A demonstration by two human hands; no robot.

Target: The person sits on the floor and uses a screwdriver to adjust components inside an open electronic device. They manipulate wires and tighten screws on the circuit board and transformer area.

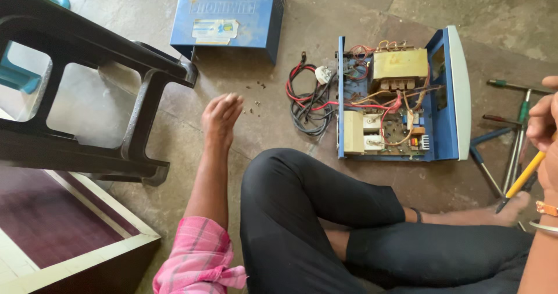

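A rough, stained concrete floor serves as the workbench, and the person sits on it cross-legged, knees in black trousers filling the lower middle of the view. The landmark is the opened blue power unit, lying flat just beyond the knees with its white front panel turned to the right; laid this way, its transformer, circuit board and red and yellow wiring face up where both hands can get at them. Its blue metal cover stands well apart, up and to the left of the unit, evidently put aside to be out of the way. A loose bundle of red and black cables lies touching the unit's left edge, spilling out of the casing. Further left of the cables, a scatter of small screws lies on the floor.

The left hand hovers left of the unit, near those screws, fingers loosely curled together and holding nothing that I can make out. The right hand, at the frame's edge right of the unit, is closed around a yellow-handled screwdriver whose tip points down toward a bare foot. More screwdrivers and T-handled tools lie between that hand and the unit, within easy reach. A dark plastic stool and a wooden-framed panel sit far left of the unit.
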